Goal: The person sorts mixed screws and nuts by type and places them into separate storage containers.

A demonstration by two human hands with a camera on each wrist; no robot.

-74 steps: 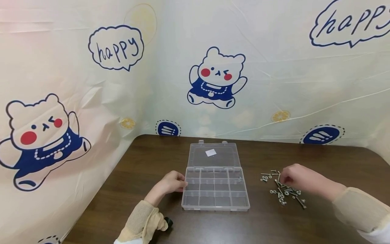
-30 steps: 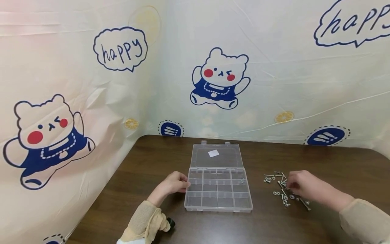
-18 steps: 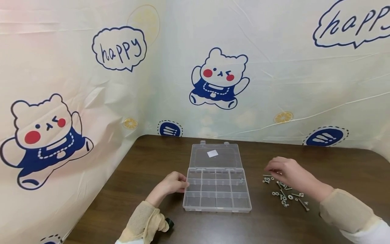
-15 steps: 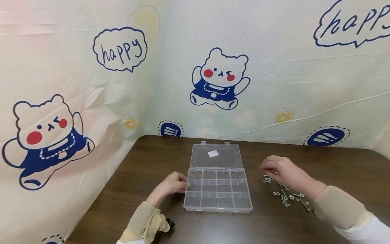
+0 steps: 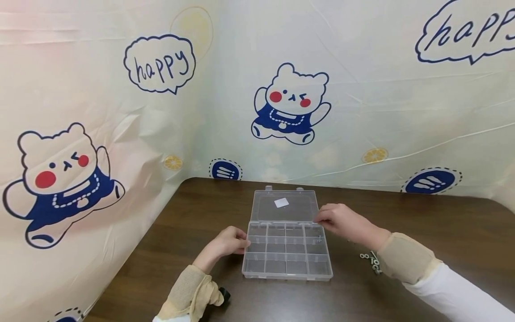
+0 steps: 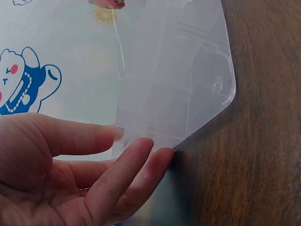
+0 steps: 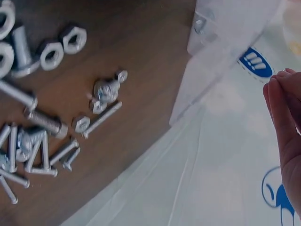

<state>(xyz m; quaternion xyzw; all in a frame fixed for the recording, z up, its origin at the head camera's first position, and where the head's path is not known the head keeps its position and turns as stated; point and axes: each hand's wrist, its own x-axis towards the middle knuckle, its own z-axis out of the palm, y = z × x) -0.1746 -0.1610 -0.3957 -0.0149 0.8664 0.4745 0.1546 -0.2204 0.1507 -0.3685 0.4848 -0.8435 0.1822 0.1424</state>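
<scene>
Left hand [image 5: 226, 243] pinching left wall of clear compartment box [image 5: 287, 277], right hand [image 5: 342, 221] at its back right corner, fingertips together, can't tell if holding anything, open lid [image 5: 283, 210] just short of far edge of table [image 5: 217, 201], table strip between box and loose screws [image 7: 44, 123], nuts [image 7: 81, 35].

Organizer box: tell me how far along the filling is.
Done: lid open, some hardware in the rightmost column. In hand: left hand grips the box's left edge; right hand at its right rear corner, whether it holds anything unclear. Remaining: many loose nuts and screws on the table.
</scene>
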